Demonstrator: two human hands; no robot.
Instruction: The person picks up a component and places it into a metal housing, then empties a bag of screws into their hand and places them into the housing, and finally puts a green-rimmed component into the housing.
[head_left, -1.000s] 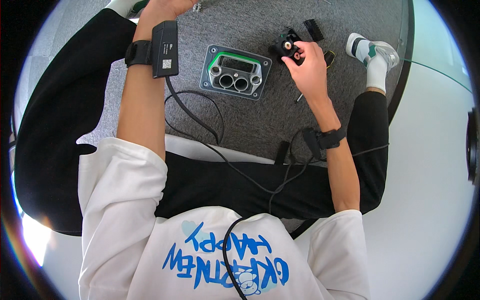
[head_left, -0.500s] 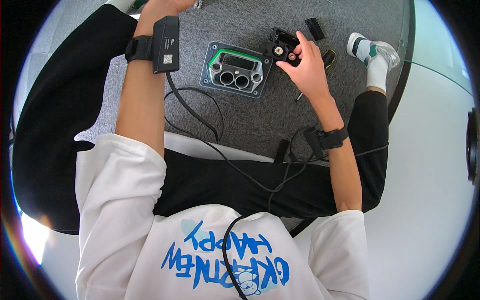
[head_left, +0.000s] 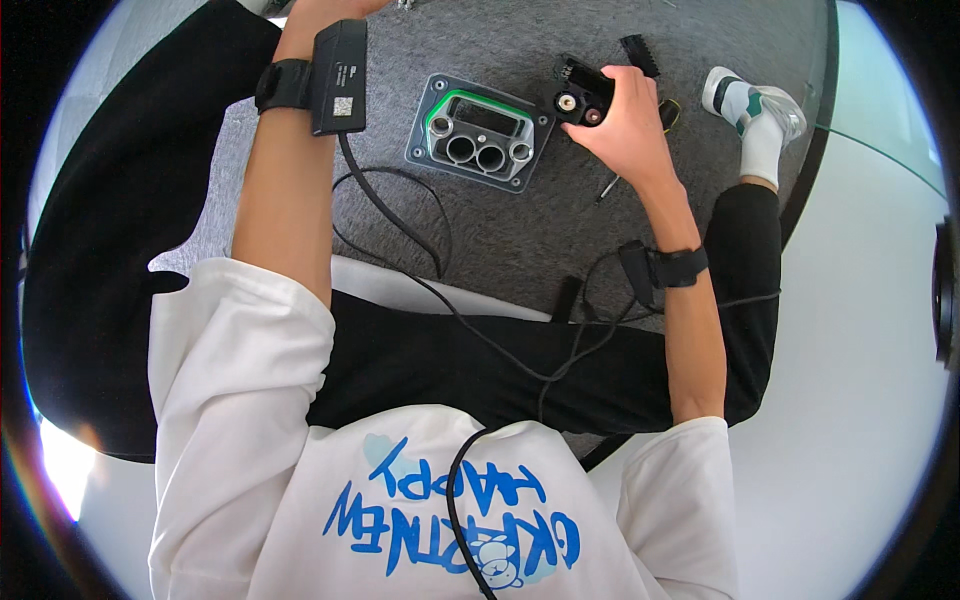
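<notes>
My right hand (head_left: 632, 130) is closed round the right side of a black block-shaped part (head_left: 572, 85). The thumb presses near its lower edge and the fingers wrap over its far right side. Two round fittings show on the block's near face, one with a brass-coloured ring. Just left of it lies a grey metal housing plate (head_left: 425, 150) with a green gasket line, round bores and corner holes. At the top edge, my left hand (head_left: 335, 8) is mostly cut off, its fingers outside the picture.
Behind my right hand lies a screwdriver (head_left: 670, 114) with a black and yellow handle, partly covered. A black ridged piece (head_left: 639, 54) is beyond it on the grey carpet (head_left: 510, 235). Black cables (head_left: 395, 232) loop from the wrist-worn devices across my legs.
The fingers of my right hand have closed further round the black block and cover more of it. The whole view has shifted slightly.
</notes>
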